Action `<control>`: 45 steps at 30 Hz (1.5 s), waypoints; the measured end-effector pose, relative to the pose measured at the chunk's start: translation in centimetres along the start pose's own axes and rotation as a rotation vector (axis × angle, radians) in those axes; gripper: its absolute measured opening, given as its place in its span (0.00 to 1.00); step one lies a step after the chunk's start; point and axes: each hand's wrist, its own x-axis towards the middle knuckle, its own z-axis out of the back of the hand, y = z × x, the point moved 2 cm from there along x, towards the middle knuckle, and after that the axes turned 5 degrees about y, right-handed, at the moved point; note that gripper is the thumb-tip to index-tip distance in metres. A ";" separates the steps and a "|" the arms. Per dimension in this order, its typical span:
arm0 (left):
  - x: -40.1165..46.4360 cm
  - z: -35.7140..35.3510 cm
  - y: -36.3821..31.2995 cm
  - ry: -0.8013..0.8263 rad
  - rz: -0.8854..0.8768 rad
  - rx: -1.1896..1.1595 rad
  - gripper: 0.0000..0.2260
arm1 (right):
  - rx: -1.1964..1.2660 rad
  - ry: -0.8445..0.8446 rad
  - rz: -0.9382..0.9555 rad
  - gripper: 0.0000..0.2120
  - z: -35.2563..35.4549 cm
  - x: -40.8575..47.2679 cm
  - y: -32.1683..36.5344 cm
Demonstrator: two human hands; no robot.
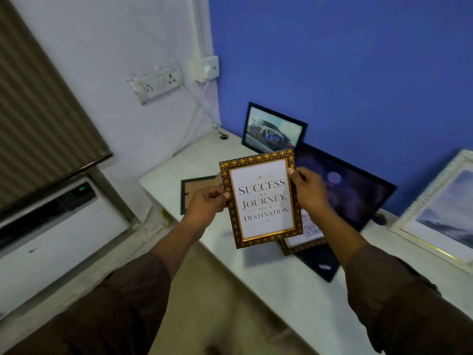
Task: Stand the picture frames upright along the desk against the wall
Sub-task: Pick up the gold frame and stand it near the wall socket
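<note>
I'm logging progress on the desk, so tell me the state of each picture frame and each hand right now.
Gold quote frame: held in the air by both hands, not standing.
Left hand: gripping its left edge.
Right hand: gripping its right edge.
Car frame: upright against the blue wall.
Dark frame: leaning against the wall.
White frame: leaning against the wall.
Brown frame: flat on the desk.

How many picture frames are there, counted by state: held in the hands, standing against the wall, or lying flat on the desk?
Held: 1, quote frame
Standing: 3, car frame, dark frame, white frame
Lying: 3, brown frame, patterned frame, black frame
Total: 7
</note>
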 end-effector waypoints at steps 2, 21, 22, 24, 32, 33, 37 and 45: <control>1.7 4.4 -0.4 -0.018 -0.002 -0.007 0.06 | -0.019 0.019 0.018 0.16 -3.8 1.8 2.7; 18.1 18.2 -2.6 -0.213 0.026 0.204 0.04 | -0.111 0.164 0.107 0.17 -17.9 20.0 10.0; 19.1 18.4 -2.8 -0.224 0.026 0.212 0.04 | -0.101 0.171 0.110 0.17 -18.3 21.3 10.1; 21.1 19.1 -3.0 -0.263 0.025 0.225 0.04 | -0.100 0.184 0.128 0.17 -19.5 23.9 10.6; 29.7 22.2 -1.2 -0.340 0.092 0.329 0.05 | -0.072 0.214 0.103 0.14 -25.2 32.4 10.1; 30.4 22.5 -1.0 -0.343 0.099 0.337 0.05 | -0.076 0.221 0.094 0.15 -25.8 33.0 10.0; 34.8 24.4 0.6 -0.305 0.101 0.381 0.05 | -0.096 0.227 0.047 0.17 -29.3 36.6 8.2; 43.9 29.5 5.4 -0.257 0.165 0.434 0.08 | -0.091 0.352 -0.098 0.13 -36.6 42.8 7.0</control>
